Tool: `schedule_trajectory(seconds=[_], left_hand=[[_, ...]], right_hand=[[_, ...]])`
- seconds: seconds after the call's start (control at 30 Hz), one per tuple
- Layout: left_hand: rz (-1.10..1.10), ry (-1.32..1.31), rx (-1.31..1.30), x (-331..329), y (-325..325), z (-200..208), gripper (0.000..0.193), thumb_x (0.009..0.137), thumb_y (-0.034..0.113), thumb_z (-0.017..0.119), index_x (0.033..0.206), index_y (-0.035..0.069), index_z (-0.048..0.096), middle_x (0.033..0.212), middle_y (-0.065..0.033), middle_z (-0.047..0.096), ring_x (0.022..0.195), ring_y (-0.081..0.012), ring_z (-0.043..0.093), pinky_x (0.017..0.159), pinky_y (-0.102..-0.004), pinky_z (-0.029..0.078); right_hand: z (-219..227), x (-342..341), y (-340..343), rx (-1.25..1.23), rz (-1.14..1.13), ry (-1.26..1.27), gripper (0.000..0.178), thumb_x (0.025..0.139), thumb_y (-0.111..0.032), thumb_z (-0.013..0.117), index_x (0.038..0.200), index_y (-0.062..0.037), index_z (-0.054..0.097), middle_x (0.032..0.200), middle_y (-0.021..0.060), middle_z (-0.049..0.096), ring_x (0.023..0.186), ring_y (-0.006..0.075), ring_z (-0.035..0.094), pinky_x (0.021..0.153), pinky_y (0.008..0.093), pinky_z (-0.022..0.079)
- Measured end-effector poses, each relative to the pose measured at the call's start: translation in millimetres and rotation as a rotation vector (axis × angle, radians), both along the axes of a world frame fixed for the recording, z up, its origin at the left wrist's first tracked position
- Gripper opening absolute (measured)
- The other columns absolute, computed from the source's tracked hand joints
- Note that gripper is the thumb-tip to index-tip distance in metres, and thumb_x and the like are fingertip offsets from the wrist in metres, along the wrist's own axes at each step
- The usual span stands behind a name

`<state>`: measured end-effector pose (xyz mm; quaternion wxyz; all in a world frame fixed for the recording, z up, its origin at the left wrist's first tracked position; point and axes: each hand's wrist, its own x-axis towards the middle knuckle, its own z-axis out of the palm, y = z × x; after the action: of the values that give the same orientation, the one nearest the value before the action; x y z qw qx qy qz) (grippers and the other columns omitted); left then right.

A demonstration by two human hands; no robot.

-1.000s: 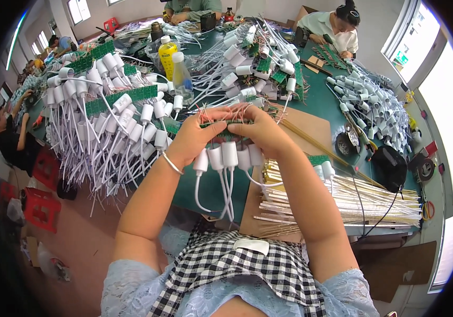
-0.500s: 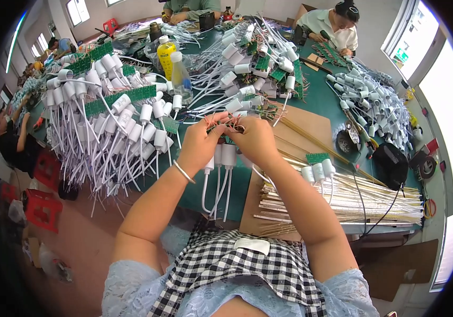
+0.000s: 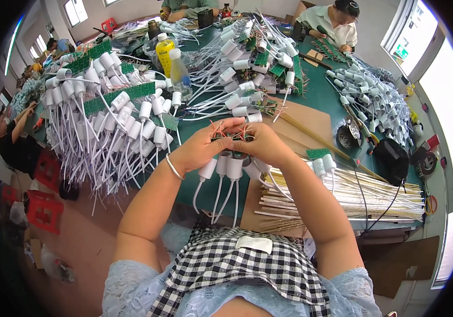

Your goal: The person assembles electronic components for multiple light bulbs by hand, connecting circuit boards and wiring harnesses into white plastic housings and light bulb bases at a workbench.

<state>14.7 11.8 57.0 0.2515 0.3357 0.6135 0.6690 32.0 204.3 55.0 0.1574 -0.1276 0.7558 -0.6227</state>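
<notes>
My left hand (image 3: 200, 148) and my right hand (image 3: 268, 145) meet over the near edge of the table, fingers closed round a dark, narrow circuit-board piece. Orange and red wires (image 3: 217, 129) stick up between the fingers; most of the board is hidden by them. Beneath it hang several white cylindrical caps (image 3: 234, 168), open end up, each trailing a white cable (image 3: 227, 203) toward my lap. A small green board with white caps (image 3: 319, 168) lies just beyond my right forearm.
Heaps of capped cables (image 3: 110, 124) cover the left, more (image 3: 245, 58) lie ahead and right. A yellow bottle (image 3: 164, 53) and a clear bottle (image 3: 179, 76) stand between. Thin strips (image 3: 353, 201) lie on cardboard (image 3: 305, 124); a solder-wire reel (image 3: 426, 162) is at right. Co-workers sit around the table.
My hands have come slightly lower and the fingers are more spread over the board. The hanging caps have fanned apart and sit a little lower.
</notes>
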Motion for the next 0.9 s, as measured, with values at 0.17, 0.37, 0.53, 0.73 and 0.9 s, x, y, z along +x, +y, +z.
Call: schedule_trajectory(seconds=[0.17, 0.37, 0.53, 0.73, 0.9], left_hand=[[-0.025, 0.131, 0.052, 2, 1, -7, 0.056, 0.095, 0.027, 0.048, 0.140, 0.002, 0.027, 0.135, -0.0109, 0.042, 0.123, -0.0178, 0.041, 0.101, -0.0315, 0.035], [0.092, 0.375, 0.003, 0, -1, -12, 0.049, 0.096, 0.023, 0.046, 0.140, 0.006, 0.031, 0.135, -0.0138, 0.044, 0.115, -0.0178, 0.049, 0.094, -0.0288, 0.041], [0.296, 0.519, -0.108, 5, 9, -16, 0.047, 0.096, 0.025, 0.047, 0.137, 0.005, 0.037, 0.121, -0.0146, 0.057, 0.100, -0.0173, 0.058, 0.086, -0.0275, 0.045], [0.174, 0.424, -0.198, 5, -4, -2, 0.045, 0.095, 0.026, 0.049, 0.133, 0.005, 0.043, 0.107, -0.0124, 0.064, 0.090, -0.0155, 0.061, 0.080, -0.0271, 0.047], [0.409, 0.585, -0.126, 3, 8, -11, 0.039, 0.094, 0.023, 0.049, 0.127, 0.003, 0.048, 0.113, -0.0150, 0.062, 0.097, -0.0265, 0.063, 0.082, -0.0317, 0.047]], right_hand=[[1, 3, -2, 0.193, 0.003, 0.325, 0.030, 0.077, -0.024, 0.071, 0.104, -0.0114, 0.066, 0.079, 0.0058, 0.067, 0.066, 0.0172, 0.062, 0.062, 0.0322, 0.049], [10, 13, -13, 0.489, -0.074, 0.741, 0.022, 0.077, -0.029, 0.065, 0.094, -0.0144, 0.067, 0.079, 0.0066, 0.065, 0.072, 0.0289, 0.062, 0.062, 0.0395, 0.049], [-4, 9, -15, 0.520, -0.151, 0.747, 0.020, 0.072, -0.029, 0.066, 0.084, -0.0121, 0.064, 0.077, 0.0076, 0.064, 0.069, 0.0287, 0.062, 0.059, 0.0401, 0.048], [7, 16, -17, 0.556, -0.060, 0.814, 0.018, 0.070, -0.024, 0.067, 0.077, -0.0093, 0.061, 0.072, 0.0097, 0.062, 0.065, 0.0306, 0.061, 0.056, 0.0403, 0.047], [5, 11, -26, 0.566, -0.200, 0.744, 0.017, 0.072, -0.021, 0.065, 0.074, -0.0055, 0.060, 0.067, 0.0113, 0.062, 0.064, 0.0341, 0.059, 0.055, 0.0418, 0.046]])
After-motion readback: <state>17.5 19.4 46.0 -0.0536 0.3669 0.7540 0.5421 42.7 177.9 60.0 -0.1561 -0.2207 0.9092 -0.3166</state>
